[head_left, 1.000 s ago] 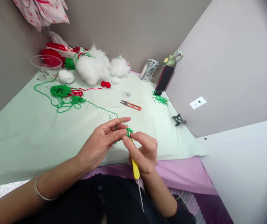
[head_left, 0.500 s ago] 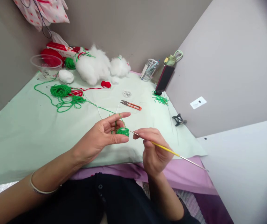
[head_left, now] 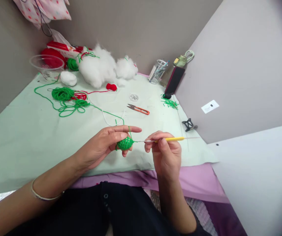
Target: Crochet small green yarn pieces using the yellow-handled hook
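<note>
Currently L hand (head_left: 102,144) pinches green crochet pc. (head_left: 125,143), rounded shape worked up; R hand (head_left: 167,152) grips yellow-handled hook (head_left: 176,139); yarn (head_left: 130,131) attached, so prob. not fastened off yet.

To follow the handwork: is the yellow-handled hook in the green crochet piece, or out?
Out: the yellow-handled hook stands off the green crochet piece, with a short green strand stretched between them.

The pale cloth (head_left: 32,141) bears green yarn (head_left: 63,94), snips (head_left: 141,110), white stuffing (head_left: 96,68).
</note>
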### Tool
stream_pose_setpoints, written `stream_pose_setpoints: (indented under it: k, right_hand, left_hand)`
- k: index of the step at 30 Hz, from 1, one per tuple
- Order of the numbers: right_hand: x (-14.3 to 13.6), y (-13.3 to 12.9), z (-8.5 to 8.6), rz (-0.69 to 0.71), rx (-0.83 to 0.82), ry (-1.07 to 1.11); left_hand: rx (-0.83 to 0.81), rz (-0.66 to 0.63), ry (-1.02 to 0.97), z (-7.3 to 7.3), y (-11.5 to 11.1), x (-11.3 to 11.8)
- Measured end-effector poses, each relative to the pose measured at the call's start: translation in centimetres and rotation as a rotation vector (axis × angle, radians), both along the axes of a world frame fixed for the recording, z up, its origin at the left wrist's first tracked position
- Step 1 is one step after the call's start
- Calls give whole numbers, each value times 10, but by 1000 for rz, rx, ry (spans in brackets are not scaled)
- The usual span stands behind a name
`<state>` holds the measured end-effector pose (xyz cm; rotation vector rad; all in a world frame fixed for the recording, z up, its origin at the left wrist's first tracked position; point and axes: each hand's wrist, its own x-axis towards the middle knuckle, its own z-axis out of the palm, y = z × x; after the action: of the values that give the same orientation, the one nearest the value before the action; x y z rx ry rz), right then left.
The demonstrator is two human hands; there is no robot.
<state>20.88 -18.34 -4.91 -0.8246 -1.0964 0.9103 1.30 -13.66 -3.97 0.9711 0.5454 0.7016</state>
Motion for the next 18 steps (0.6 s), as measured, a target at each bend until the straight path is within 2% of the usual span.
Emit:
stream_pose_setpoints:
  k: [2,6,12,14,18]
  right_hand:
    - [-1,1,0,4,-35,16]
    - [-6,0,-3,41,-21,-17]
    - [-12,-3,-6,-124,152,-373]
    - [-12,-1,-7,-101,150,-342]
    - [-11,4,-8,12,81,-128]
  left_hand:
    - [-6,6,-1,-1,0,1]
    - [83,48,53,-2,-2,4]
    - [136,136,141,-1,-8,10]
    - [159,188,162,0,-8,10]
    - [234,236,217,3,-8,10]
